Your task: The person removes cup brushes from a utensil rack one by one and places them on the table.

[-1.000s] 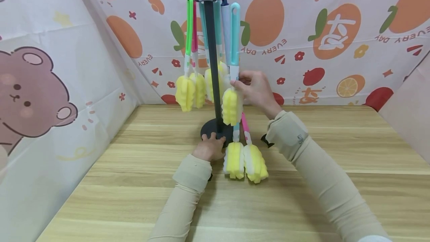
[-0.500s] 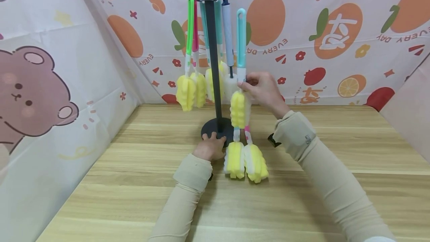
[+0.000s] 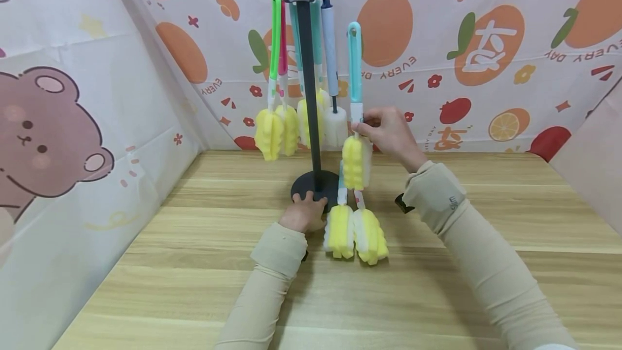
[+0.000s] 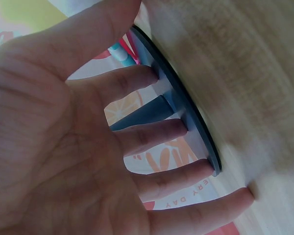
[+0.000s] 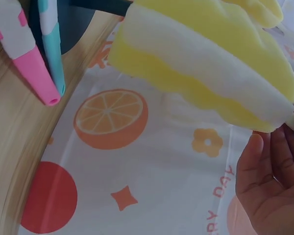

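Stand (image 3: 310, 96): 1, slim black pole, round flat base
Hung brushes (image 3: 274, 69): 5 on stand; ridged yellow foam, one smooth white cylinder
Held brush (image 3: 357, 109): 1, teal handle, upright, right of stand, apart
Right hand (image 3: 393, 131): pinches its neck
Left hand (image 3: 305, 216): fingers spread, touching stand base
Loose brushes (image 3: 340, 231): 2, wood-grain table (image 3: 194, 285), front-right of stand
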A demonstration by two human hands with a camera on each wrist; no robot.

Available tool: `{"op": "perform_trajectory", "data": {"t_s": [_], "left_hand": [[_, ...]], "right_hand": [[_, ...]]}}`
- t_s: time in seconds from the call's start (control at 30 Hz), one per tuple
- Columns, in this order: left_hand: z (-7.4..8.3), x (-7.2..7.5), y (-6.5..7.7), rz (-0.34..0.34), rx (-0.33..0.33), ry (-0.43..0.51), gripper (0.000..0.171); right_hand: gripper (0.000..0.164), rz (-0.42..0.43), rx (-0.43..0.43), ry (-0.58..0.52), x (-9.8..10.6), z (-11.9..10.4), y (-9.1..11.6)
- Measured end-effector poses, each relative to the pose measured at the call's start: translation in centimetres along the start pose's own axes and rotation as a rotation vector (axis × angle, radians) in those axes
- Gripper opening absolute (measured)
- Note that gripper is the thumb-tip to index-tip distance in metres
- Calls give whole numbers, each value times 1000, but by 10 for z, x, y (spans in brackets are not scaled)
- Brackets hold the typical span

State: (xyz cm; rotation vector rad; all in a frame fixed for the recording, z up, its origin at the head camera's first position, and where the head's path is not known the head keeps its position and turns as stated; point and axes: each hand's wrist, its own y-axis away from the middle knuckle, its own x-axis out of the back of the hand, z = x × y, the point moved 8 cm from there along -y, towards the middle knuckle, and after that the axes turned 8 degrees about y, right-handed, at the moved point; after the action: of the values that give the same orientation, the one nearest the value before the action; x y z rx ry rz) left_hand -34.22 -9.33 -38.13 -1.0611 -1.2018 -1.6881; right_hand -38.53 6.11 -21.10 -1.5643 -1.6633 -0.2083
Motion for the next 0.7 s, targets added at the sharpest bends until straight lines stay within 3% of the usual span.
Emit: {"op": "perform_trajectory", "data": {"t_s": [0.7], "left_hand": [[1, 0, -1, 7, -12, -7, 53]], "right_hand": [[23, -40, -47, 84, 4, 19, 4]]}}
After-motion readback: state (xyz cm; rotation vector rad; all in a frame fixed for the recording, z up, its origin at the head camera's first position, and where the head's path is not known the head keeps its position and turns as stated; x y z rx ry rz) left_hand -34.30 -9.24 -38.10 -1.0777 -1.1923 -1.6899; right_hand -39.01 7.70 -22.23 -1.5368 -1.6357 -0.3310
